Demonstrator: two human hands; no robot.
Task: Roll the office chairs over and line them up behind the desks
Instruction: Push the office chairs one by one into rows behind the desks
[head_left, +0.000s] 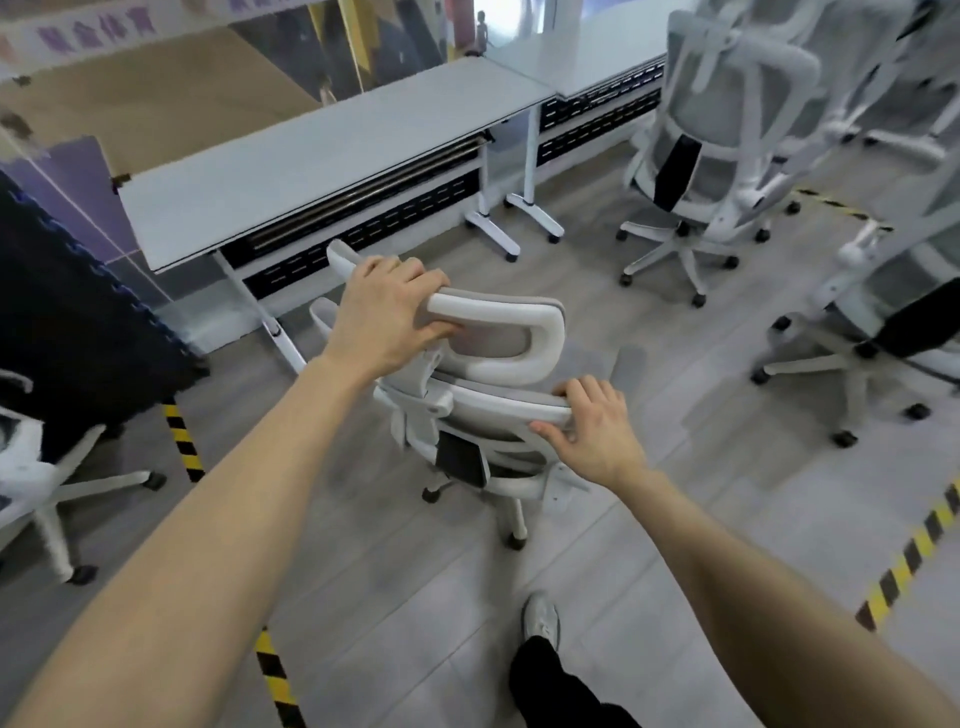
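The left hand (387, 317) curls over the near end of the headrest (511, 332) of a white office chair (483, 410), fingers wrapped over the top edge and thumb pressed along the underside, with the bare forearm stretching back toward the lower left corner. The right hand (592, 421) grips the top rim of the same chair's backrest (498, 402) lower down, fingers hooked over the rim and thumb lying against its rear face; that forearm runs back toward the lower right. The chair stands on its castors on a grey wood-look floor (389, 571), facing a long white desk (322, 156) and close behind it, its armrest ends near the desk's front edge. A second desk (576, 57) joins the first at its far end (both have black perforated panels beneath the tops). To the right stand more white mesh chairs: one (691, 171) behind the second desk and another (872, 322) at the right edge, with further chair backs blurred behind them. Part of another chair's base (47, 483) shows at the left edge beside dark foam mats (78, 322). Yellow-and-black striped tape (182, 441) runs across the floor on the left, and another strip (914, 551) on the right. The person's dark trouser leg and a grey shoe (540, 621) show at the bottom.
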